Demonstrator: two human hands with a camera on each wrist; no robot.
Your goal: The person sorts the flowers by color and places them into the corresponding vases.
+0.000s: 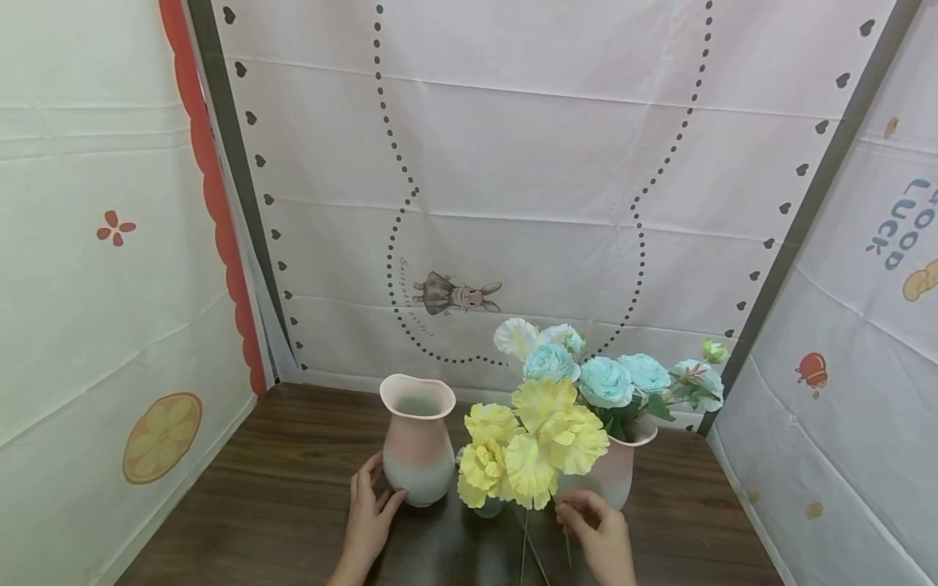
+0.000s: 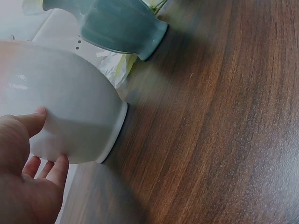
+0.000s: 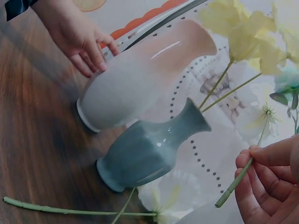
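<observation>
My left hand (image 1: 370,509) grips the lower side of a pink-and-white vase (image 1: 418,456), which stands upright; thumb and fingertips lie along its curved wall in the left wrist view. My right hand (image 3: 271,179) pinches a flower by its green stem (image 3: 235,183), thumb against fingers. That flower's pale bloom (image 3: 254,122) faces away in the right wrist view, and the stem's cut end points down past the fingers. Between the hands stands a small teal vase (image 3: 145,151) with yellow flowers (image 1: 538,439) rising from it; they largely hide it in the head view.
Behind my right hand, a second pink vase (image 1: 619,472) holds blue and white flowers (image 1: 608,381). Beside the teal vase lies a pale flower with a long green stem (image 3: 79,211) on the dark wooden table (image 1: 293,480). Printed cloth walls (image 1: 528,163) enclose the table's back and sides.
</observation>
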